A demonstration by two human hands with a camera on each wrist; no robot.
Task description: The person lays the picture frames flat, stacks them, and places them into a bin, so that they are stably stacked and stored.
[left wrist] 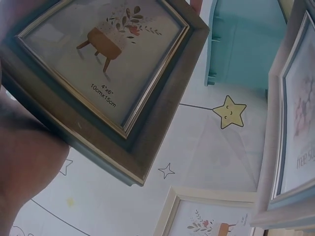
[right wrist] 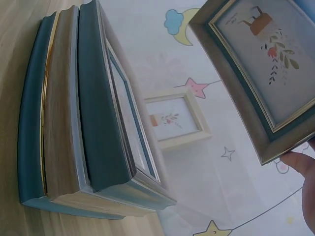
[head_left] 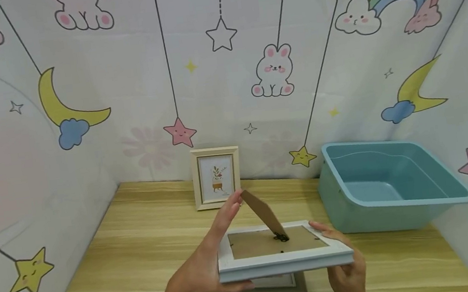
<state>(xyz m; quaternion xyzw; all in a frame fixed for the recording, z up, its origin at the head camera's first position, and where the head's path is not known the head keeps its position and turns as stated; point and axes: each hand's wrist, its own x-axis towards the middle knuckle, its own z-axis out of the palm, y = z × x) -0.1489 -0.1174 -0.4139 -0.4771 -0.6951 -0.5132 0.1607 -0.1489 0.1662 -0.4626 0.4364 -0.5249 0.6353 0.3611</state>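
A picture frame (head_left: 285, 262) is held face down above the table, its brown back board upward. Its brown stand flap (head_left: 264, 210) is lifted away from the back, with a black tie at the flap's base. My left hand (head_left: 202, 264) grips the frame's left end, with a digit under it and fingertips touching the top of the flap. At the right end, my right hand (head_left: 345, 261) holds the frame by its edge. From below, both wrist views show the frame's front (left wrist: 160, 115), with a plant picture. Below lies a stack of frames (right wrist: 103, 108).
A cream picture frame (head_left: 196, 180) stands upright against the patterned wall cloth (head_left: 227, 93) at the back. To the right sits a blue-green plastic tub (head_left: 343, 210). The wood-grain table (head_left: 112, 258) runs back to the cloth.
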